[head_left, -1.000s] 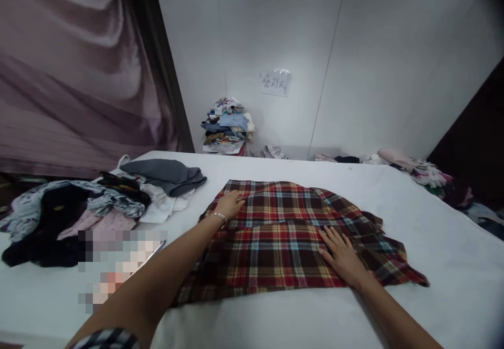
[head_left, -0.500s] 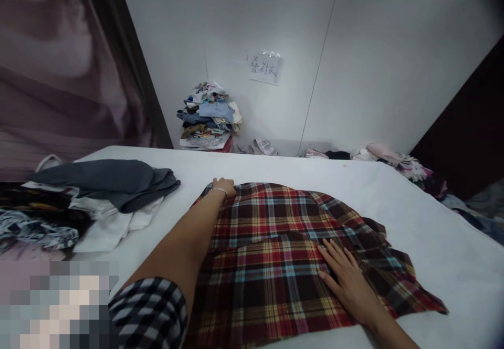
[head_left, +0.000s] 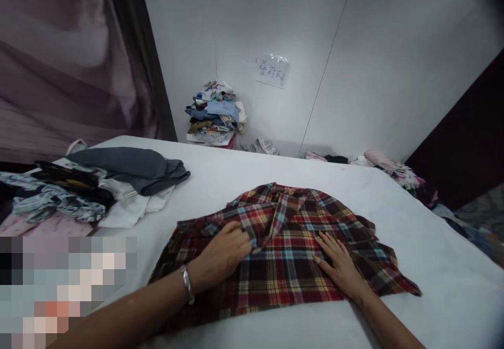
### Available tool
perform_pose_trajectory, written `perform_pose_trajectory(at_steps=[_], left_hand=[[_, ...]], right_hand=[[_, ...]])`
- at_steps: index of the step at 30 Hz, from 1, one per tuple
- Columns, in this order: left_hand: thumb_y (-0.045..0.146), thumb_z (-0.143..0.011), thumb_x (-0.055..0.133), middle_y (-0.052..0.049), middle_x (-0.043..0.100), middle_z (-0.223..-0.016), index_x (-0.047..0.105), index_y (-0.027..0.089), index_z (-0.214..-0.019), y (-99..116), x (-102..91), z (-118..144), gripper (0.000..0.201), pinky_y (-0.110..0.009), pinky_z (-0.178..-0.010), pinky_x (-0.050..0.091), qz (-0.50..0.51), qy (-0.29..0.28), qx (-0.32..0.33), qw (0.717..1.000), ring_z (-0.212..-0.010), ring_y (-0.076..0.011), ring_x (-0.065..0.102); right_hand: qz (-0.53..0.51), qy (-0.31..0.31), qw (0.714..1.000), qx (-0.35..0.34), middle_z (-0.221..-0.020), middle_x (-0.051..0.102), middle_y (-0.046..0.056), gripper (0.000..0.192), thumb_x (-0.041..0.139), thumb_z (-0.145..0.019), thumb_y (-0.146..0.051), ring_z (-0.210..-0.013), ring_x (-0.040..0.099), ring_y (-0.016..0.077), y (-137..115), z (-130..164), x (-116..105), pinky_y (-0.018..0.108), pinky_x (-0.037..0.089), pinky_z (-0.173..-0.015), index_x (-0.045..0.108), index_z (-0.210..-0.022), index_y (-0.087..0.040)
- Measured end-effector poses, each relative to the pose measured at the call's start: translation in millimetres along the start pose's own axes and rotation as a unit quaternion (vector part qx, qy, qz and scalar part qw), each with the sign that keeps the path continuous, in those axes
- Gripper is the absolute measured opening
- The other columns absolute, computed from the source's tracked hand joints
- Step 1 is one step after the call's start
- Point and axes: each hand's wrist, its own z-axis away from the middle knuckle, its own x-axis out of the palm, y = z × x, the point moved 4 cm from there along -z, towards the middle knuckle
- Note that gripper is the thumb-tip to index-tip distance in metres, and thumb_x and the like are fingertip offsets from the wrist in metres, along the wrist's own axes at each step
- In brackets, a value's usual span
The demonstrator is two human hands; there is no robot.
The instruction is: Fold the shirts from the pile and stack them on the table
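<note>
A plaid shirt (head_left: 291, 265) in red, brown, yellow and light blue lies spread on the white table. My left hand (head_left: 226, 252), a silver bangle at its wrist, is closed on a fold of the shirt's cloth left of the middle. The gripped cloth is bunched and partly turned over toward me; the fingertips are hidden in it. Flat on the right half of the shirt rests my right hand (head_left: 338, 267), fingers stretched out and slightly apart. One sleeve reaches out to the right, beyond that hand.
On the table's left lie a dark grey garment (head_left: 129, 165), white cloth (head_left: 124, 207) and patterned clothes (head_left: 59, 202). A tall clothes pile (head_left: 216, 113) stands behind the white table (head_left: 236, 165). More clothes (head_left: 394, 165) lie along the far right edge. A paper sign (head_left: 272, 71) hangs on the wall.
My left hand has come from the shirt's far left edge back toward me, drawing cloth along and folding it over. My right hand still lies flat on the shirt. The view has shifted slightly.
</note>
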Motion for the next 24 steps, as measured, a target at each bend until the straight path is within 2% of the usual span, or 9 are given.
perform_pose_trajectory(at_steps=[2,6,8,11,14,17,19,21,24], left_hand=[[0.006,-0.088,0.039,-0.001,0.059,-0.079,0.056,0.02,-0.079,17.6,22.0,23.6,0.024,-0.039,-0.097,0.032,0.031,-0.011,-0.02,0.999,-0.075,-0.0158,0.05],[0.005,-0.084,0.044,-0.003,0.061,-0.089,0.06,0.02,-0.094,19.6,45.0,45.1,0.024,-0.039,-0.091,0.035,0.081,-0.032,-0.104,0.991,-0.082,-0.0183,0.051],[0.005,-0.083,0.045,-0.004,0.061,-0.094,0.061,0.02,-0.098,17.6,46.1,46.6,0.026,-0.039,-0.088,0.037,0.094,-0.046,-0.128,0.986,-0.086,-0.0196,0.051],[0.007,-0.085,0.044,-0.005,0.06,-0.095,0.062,0.02,-0.097,19.2,44.4,44.3,0.026,-0.037,-0.082,0.039,0.093,-0.058,-0.131,0.985,-0.086,-0.0201,0.05],[0.008,-0.086,0.044,-0.005,0.06,-0.094,0.062,0.02,-0.097,21.0,45.0,43.1,0.024,-0.037,-0.08,0.039,0.088,-0.056,-0.131,0.986,-0.085,-0.0203,0.05],[0.009,-0.085,0.045,-0.005,0.06,-0.094,0.062,0.021,-0.097,20.4,48.0,44.2,0.024,-0.037,-0.08,0.039,0.09,-0.062,-0.139,0.984,-0.084,-0.0203,0.05],[0.01,-0.085,0.046,-0.005,0.061,-0.095,0.062,0.021,-0.097,19.5,48.9,44.7,0.023,-0.038,-0.08,0.04,0.091,-0.067,-0.142,0.983,-0.085,-0.0208,0.051],[0.012,-0.085,0.047,-0.005,0.062,-0.096,0.061,0.021,-0.098,18.4,48.4,44.0,0.022,-0.039,-0.081,0.041,0.094,-0.076,-0.142,0.982,-0.086,-0.0216,0.052],[0.012,-0.084,0.048,-0.005,0.064,-0.096,0.061,0.021,-0.098,15.4,44.5,39.5,0.022,-0.04,-0.081,0.042,0.117,-0.098,-0.148,0.977,-0.086,-0.0219,0.055]], right_hand=[[-0.066,0.008,0.998,0.011,-0.147,0.045,0.006,0.052,0.048,-0.088,-0.054,-0.14,0.033,0.028,2.9,-2.4,-7.4,0.056,0.023,-0.115,0.056,-0.133,-0.028],[-0.184,0.086,0.979,0.02,-0.121,0.067,0.01,0.041,0.048,-0.087,-0.05,-0.12,0.057,0.0269,-7.9,-29.5,-41.4,0.048,0.043,-0.105,0.071,-0.107,-0.023],[-0.186,0.114,0.976,0.004,-0.11,0.071,0.009,0.036,0.05,-0.086,-0.046,-0.108,0.064,0.0257,-29.3,-59.7,-59.1,0.045,0.048,-0.098,0.072,-0.102,-0.023],[-0.142,0.095,0.985,-0.036,-0.105,0.072,0.005,0.028,0.051,-0.086,-0.037,-0.1,0.066,0.0244,-77.7,-121.9,-68.5,0.041,0.05,-0.092,0.072,-0.1,-0.024],[-0.066,-0.005,0.997,-0.039,-0.107,0.072,0.005,0.034,0.05,-0.087,-0.024,-0.099,0.065,0.0232,-124.2,-186.2,-50.4,0.037,0.049,-0.09,0.067,-0.116,-0.024],[-0.023,-0.083,0.996,-0.008,-0.111,0.071,0.008,0.053,0.063,-0.077,-0.017,-0.106,0.063,0.0266,-152.2,-235.0,-21.9,0.038,0.046,-0.093,0.058,-0.129,-0.023],[-0.033,-0.099,0.994,0.016,-0.106,0.072,0.01,0.052,0.071,-0.067,-0.013,-0.104,0.063,0.0302,-160.4,-257.1,-5.7,0.04,0.046,-0.092,0.065,-0.118,-0.02],[-0.059,-0.102,0.992,0.038,-0.09,0.073,0.011,0.033,0.073,-0.063,-0.011,-0.094,0.067,0.0303,-162.5,-272.8,5.4,0.04,0.049,-0.086,0.071,-0.096,-0.017],[-0.127,-0.082,0.986,0.075,-0.064,0.068,0.007,0.004,0.069,-0.073,-0.018,-0.068,0.068,0.023,-157.6,-292.9,3.4,0.033,0.054,-0.068,0.067,-0.076,-0.016]])
